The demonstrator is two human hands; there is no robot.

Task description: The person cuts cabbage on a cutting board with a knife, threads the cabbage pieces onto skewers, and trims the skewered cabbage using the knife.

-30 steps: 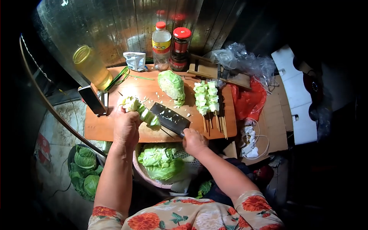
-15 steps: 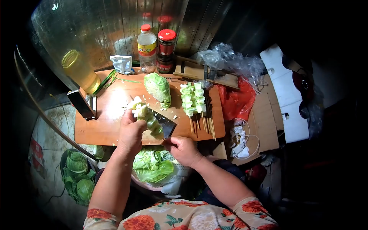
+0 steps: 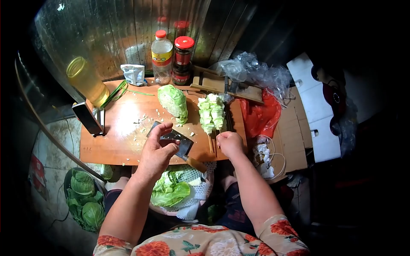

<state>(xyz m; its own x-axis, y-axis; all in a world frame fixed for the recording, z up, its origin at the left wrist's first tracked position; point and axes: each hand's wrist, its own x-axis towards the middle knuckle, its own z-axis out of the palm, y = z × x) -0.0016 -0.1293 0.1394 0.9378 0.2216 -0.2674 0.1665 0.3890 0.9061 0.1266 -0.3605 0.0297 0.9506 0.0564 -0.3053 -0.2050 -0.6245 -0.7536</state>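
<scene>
My right hand [image 3: 232,145] pinches the stick end of a cabbage skewer [image 3: 218,112], which lies with the other cabbage skewers [image 3: 206,115] on the right of the wooden board [image 3: 115,151]. My left hand [image 3: 157,152] is empty, fingers spread and curved, above a cleaver [image 3: 184,146]. The cleaver lies flat, its wooden handle over the board's near edge; my hand partly covers the blade. Behind it sits a cut piece of cabbage [image 3: 173,103]. Small cabbage scraps are scattered on the board.
Below the board, loose cabbage leaves [image 3: 171,193] lie in a basin. Whole cabbages [image 3: 82,182] stand at lower left. A phone [image 3: 88,119], yellow-tinted jar [image 3: 88,82], bottle [image 3: 162,57] and red-lidded jars [image 3: 183,57] line the back and left. Cardboard [image 3: 292,145] lies right.
My right hand has moved right with the skewer, bringing it to the others. My left hand has let go of it and opened. The cleaver now shows more fully.
</scene>
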